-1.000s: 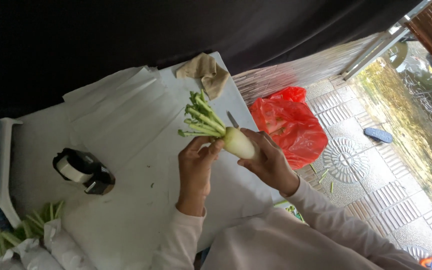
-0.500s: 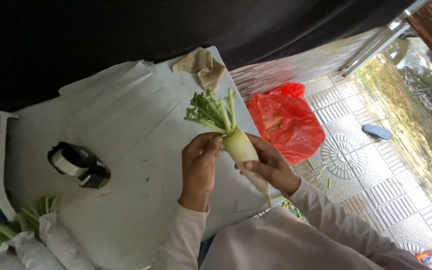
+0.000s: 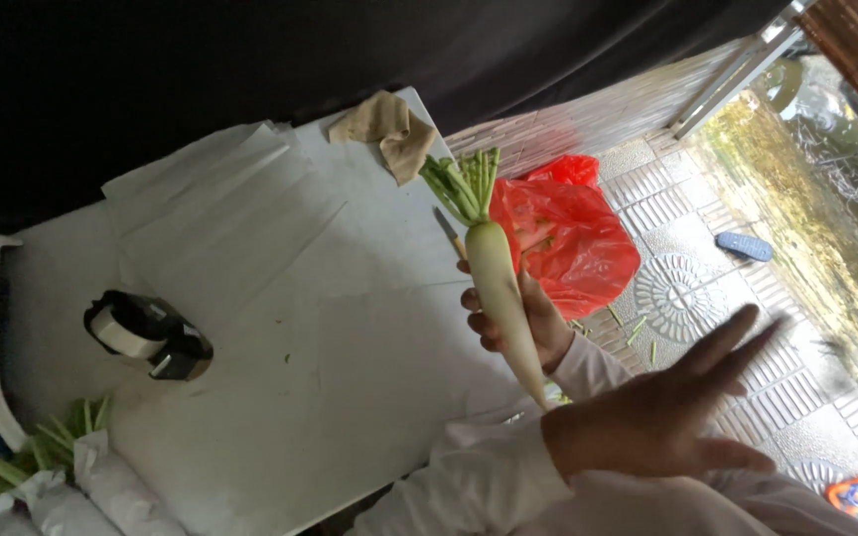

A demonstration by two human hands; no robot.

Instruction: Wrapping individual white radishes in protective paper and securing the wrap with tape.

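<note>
A long white radish (image 3: pixel 499 288) with trimmed green stalks stands upright over the right edge of the white paper-covered table (image 3: pixel 280 298). My right hand (image 3: pixel 523 323) grips its middle from behind. A small knife (image 3: pixel 449 230) shows just left of the radish, above that hand; I cannot tell whether the hand holds it. My left hand (image 3: pixel 662 417) hovers lower right, off the radish, back towards me, fingers spread, holding nothing. White sleeves cover both arms.
A black tape dispenser (image 3: pixel 146 337) with a white roll sits on the table's left part. A beige cloth (image 3: pixel 384 129) lies at the far edge. A red plastic bag (image 3: pixel 563 238) rests on the tiled floor. Wrapped radishes (image 3: pixel 62 476) lie lower left.
My left hand has let go of the radish and swung out to the lower right. The right hand has turned the radish upright, leaves pointing up.
</note>
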